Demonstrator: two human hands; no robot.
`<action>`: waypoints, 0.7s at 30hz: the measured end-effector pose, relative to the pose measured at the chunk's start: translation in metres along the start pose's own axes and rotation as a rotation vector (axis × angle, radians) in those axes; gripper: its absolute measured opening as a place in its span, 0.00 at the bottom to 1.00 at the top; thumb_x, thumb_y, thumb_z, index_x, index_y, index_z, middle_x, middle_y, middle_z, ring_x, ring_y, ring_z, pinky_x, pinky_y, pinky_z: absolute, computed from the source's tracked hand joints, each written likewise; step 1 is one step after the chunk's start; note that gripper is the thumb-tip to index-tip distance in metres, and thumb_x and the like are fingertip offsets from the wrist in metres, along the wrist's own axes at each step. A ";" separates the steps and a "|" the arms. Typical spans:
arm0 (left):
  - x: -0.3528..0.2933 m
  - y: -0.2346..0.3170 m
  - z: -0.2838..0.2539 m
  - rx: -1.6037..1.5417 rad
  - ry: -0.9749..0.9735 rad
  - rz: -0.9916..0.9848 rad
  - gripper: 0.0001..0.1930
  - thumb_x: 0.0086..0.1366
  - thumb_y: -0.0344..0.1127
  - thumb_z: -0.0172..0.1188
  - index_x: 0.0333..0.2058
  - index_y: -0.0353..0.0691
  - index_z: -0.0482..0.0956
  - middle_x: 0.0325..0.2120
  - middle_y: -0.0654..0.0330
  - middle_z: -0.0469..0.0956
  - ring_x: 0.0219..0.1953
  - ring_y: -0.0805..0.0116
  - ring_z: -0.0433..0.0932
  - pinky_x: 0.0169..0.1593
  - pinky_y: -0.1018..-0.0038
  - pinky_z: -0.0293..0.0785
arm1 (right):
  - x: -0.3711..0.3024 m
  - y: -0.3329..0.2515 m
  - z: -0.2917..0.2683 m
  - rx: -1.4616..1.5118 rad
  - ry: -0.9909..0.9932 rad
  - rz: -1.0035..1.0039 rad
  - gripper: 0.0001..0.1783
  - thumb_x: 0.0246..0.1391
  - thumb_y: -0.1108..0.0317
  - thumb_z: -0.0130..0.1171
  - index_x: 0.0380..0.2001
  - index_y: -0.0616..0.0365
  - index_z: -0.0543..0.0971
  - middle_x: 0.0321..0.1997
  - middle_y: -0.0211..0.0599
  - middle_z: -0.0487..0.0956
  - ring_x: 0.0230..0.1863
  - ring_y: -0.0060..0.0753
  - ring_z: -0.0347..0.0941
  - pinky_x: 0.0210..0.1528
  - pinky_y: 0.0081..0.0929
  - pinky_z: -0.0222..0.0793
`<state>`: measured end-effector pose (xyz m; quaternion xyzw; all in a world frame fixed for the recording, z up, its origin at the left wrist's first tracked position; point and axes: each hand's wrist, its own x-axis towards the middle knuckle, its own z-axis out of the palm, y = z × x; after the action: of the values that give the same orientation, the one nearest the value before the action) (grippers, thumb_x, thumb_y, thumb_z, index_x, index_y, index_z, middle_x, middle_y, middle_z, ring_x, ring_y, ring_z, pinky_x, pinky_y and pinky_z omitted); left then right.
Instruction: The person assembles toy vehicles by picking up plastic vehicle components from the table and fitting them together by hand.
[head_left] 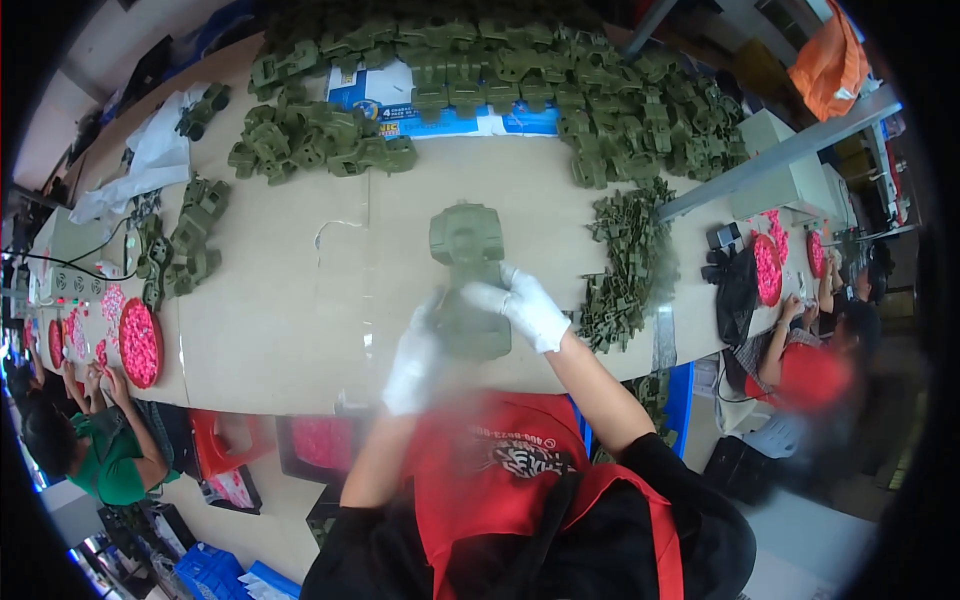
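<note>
In front of my chest is an olive-green plastic toy vehicle body [467, 236], with two broad ends and a narrower middle; its near end looks hazy. My left hand [412, 358], in a white glove, closes on its left edge. From the other side my right hand [525, 306], also gloved in white, grips the narrow middle with thumb and fingers. The undersides of both grips are hidden. To the right of my right hand lies a long heap of small green plastic parts [620, 275].
Many similar green bodies [640, 120] are piled along the far side, partly over a blue-and-white printed sheet [400, 95]. More green parts [185, 245] lie at left. A metal post [780, 155] slants across the right. Co-workers sit by red trays [140, 342] of pink pieces on both sides.
</note>
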<state>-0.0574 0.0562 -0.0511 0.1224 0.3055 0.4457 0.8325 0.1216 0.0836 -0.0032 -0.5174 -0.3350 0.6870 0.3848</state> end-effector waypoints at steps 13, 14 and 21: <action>-0.007 -0.018 0.025 0.134 -0.102 -0.086 0.36 0.56 0.35 0.61 0.61 0.41 0.54 0.52 0.50 0.70 0.53 0.58 0.71 0.58 0.63 0.67 | -0.026 0.068 -0.037 -0.186 0.073 -0.077 0.45 0.50 0.78 0.53 0.70 0.57 0.46 0.61 0.49 0.68 0.57 0.30 0.67 0.58 0.23 0.63; -0.011 -0.021 0.025 0.163 -0.099 -0.097 0.24 0.66 0.48 0.55 0.54 0.38 0.68 0.51 0.50 0.70 0.51 0.59 0.71 0.59 0.64 0.66 | -0.023 0.082 -0.046 -0.240 -0.016 -0.129 0.45 0.50 0.78 0.53 0.70 0.56 0.46 0.59 0.47 0.69 0.55 0.28 0.68 0.56 0.22 0.65; 0.015 -0.032 0.010 0.356 0.072 -0.169 0.38 0.51 0.35 0.57 0.61 0.42 0.54 0.50 0.50 0.71 0.47 0.56 0.75 0.49 0.64 0.74 | -0.016 0.112 -0.016 -0.373 0.047 0.108 0.41 0.53 0.74 0.49 0.69 0.55 0.47 0.44 0.51 0.77 0.40 0.40 0.76 0.47 0.30 0.70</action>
<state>-0.0238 0.0505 -0.0644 0.2257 0.4181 0.3171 0.8208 0.1197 0.0166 -0.0965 -0.6129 -0.4192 0.6204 0.2523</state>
